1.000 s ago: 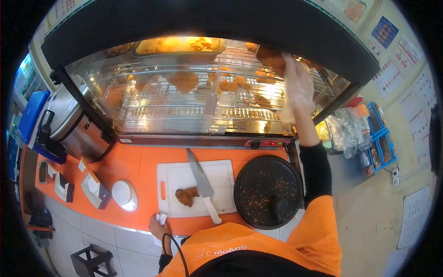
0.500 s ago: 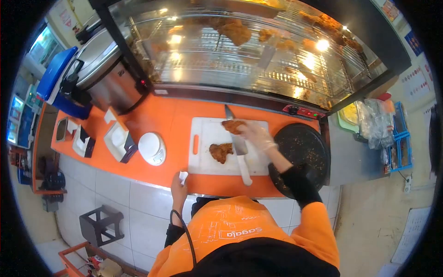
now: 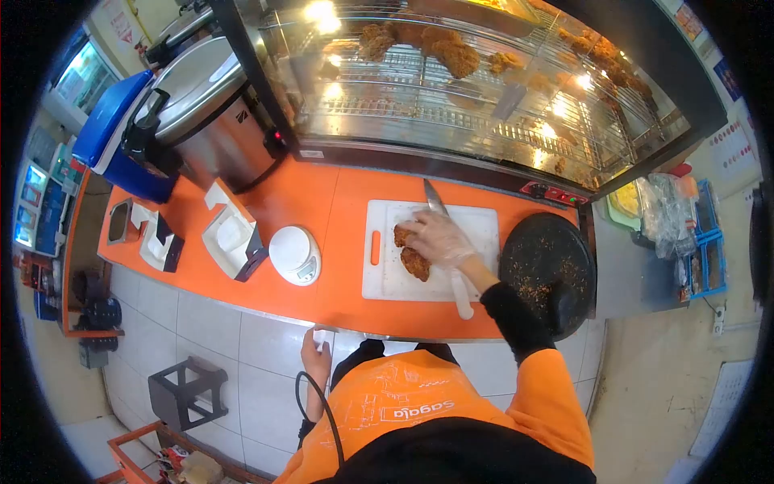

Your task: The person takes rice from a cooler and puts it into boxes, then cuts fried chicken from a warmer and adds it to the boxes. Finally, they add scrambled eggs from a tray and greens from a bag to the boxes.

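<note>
A white cutting board (image 3: 376,278) lies on the orange counter, with two brown pieces of fried chicken on it. My right hand (image 3: 442,240), in a clear plastic glove, has its fingers closed over the upper chicken piece (image 3: 401,235) and partly hides it. Just below, the other chicken piece (image 3: 415,264) rests close to the first. A knife (image 3: 462,298) with a white handle lies across the board, its middle covered by my right hand. Near the counter's front edge, my left hand (image 3: 315,355) is closed around a small white paper (image 3: 322,338).
Left of the board stand a white kitchen scale (image 3: 292,252) and open paper boxes (image 3: 234,242). A round black tray (image 3: 544,242) with crumbs sits on the right. Behind are a glass warming cabinet (image 3: 419,137) and a large steel cooker (image 3: 226,137).
My right hand has brought the upper chicken piece down beside the other one. My left hand has moved lower, away from the counter, and the whole view has shifted slightly.
</note>
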Demonstrator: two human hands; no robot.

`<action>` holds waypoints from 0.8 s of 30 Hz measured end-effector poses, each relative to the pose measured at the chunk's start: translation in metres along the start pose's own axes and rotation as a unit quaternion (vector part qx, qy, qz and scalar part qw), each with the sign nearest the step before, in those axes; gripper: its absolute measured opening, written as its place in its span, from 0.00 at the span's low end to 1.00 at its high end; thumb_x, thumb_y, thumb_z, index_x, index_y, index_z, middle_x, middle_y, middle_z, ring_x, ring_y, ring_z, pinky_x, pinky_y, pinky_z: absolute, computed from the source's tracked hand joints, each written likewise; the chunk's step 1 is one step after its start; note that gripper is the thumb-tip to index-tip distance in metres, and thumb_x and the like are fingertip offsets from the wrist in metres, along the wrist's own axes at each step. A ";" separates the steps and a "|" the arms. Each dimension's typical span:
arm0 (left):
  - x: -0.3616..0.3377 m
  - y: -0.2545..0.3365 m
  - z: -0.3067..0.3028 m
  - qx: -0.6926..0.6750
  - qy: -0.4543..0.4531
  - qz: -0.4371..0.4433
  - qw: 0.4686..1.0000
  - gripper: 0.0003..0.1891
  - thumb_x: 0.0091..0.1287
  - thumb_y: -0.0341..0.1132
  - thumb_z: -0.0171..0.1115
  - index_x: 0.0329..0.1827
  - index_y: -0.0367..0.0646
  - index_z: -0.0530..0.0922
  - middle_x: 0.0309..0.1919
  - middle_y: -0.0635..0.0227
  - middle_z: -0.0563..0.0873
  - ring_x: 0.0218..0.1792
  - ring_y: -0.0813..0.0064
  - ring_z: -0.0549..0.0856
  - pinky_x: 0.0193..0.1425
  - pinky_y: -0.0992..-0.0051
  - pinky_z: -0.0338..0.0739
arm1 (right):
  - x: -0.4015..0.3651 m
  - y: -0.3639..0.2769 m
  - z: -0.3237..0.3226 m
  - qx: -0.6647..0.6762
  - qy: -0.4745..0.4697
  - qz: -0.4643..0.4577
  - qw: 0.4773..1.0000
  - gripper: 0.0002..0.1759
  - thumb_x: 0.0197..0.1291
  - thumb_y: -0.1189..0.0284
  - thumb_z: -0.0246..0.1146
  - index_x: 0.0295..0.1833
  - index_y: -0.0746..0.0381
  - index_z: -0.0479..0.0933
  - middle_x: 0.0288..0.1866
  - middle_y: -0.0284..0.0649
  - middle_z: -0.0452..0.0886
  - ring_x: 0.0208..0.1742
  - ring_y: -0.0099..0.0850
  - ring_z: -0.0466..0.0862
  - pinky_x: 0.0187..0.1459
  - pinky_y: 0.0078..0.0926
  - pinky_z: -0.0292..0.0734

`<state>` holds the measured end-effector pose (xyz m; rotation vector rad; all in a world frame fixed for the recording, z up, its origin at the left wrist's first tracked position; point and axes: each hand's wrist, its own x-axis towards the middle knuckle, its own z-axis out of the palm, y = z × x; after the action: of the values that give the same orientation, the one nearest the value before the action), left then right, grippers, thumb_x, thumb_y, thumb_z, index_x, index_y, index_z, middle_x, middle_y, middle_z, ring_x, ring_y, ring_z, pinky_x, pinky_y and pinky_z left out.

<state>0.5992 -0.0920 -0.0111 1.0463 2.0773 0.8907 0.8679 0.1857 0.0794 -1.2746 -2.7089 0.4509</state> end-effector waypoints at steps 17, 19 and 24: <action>0.058 0.021 -0.013 0.004 -0.068 0.109 0.992 0.19 0.57 0.20 0.59 0.53 0.39 0.74 0.47 0.59 0.82 0.49 0.59 0.81 0.47 0.69 0.74 | -0.052 -0.054 0.060 0.021 0.068 0.079 0.994 0.20 0.65 0.64 0.50 0.61 0.53 0.72 0.59 0.41 0.74 0.60 0.41 0.72 0.63 0.39 0.63; 0.061 0.033 -0.010 0.012 -0.081 0.123 0.989 0.19 0.57 0.20 0.59 0.53 0.39 0.74 0.47 0.59 0.82 0.49 0.59 0.81 0.47 0.70 0.75 | -0.056 -0.050 0.081 -0.001 0.163 0.035 0.986 0.20 0.65 0.61 0.51 0.59 0.55 0.73 0.57 0.42 0.75 0.57 0.43 0.73 0.60 0.39 0.66; 0.065 0.037 0.002 0.002 -0.093 0.169 0.981 0.21 0.56 0.18 0.56 0.55 0.39 0.73 0.48 0.61 0.81 0.46 0.66 0.80 0.43 0.74 0.72 | -0.056 -0.043 0.076 0.067 0.188 0.357 0.912 0.16 0.60 0.63 0.58 0.50 0.59 0.76 0.48 0.46 0.78 0.49 0.45 0.77 0.51 0.38 0.72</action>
<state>0.5850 -0.0197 0.0021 1.4559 1.7760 0.9100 0.8546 0.1005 0.0222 -2.0371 -1.8050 0.3843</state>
